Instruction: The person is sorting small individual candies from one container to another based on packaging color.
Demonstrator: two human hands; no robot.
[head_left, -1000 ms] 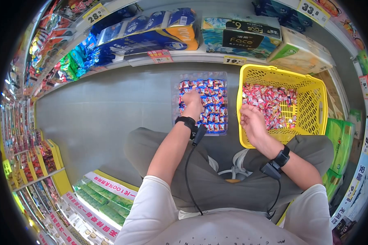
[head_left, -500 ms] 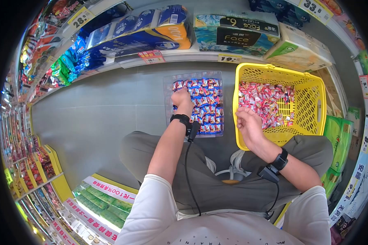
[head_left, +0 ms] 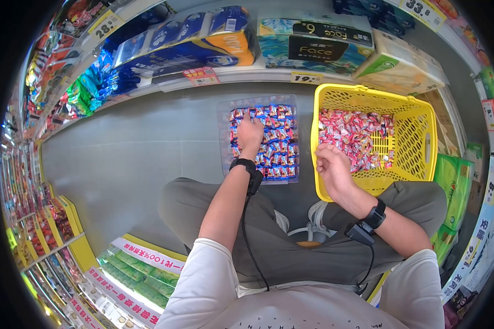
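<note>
Blue-and-red wrapped candies (head_left: 280,134) lie in neat rows in a clear plastic tray (head_left: 225,134) on the floor. Over the tray's upper left part is my left hand (head_left: 250,134), one finger stretched out and touching a candy; its other fingers are partly hidden. To the right stands a yellow basket (head_left: 414,137) with a loose heap of pink-and-red wrapped candies (head_left: 348,131) in it. At the basket's left rim my right hand (head_left: 335,167) has its fingers curled together in a pinch. Whatever lies between those fingertips is too small to make out.
Tissue packs, one blue (head_left: 175,55) and one green (head_left: 315,46), sit on the low shelf ahead. Bagged snacks (head_left: 88,88) hang at the left, and green packs (head_left: 453,192) stand at the right. Crossed legs (head_left: 307,263) border the near side of tray and basket.
My left hand has shifted slightly right and down over the tray, and its finger now points forward onto the candies. My right hand has stayed at the basket rim.
</note>
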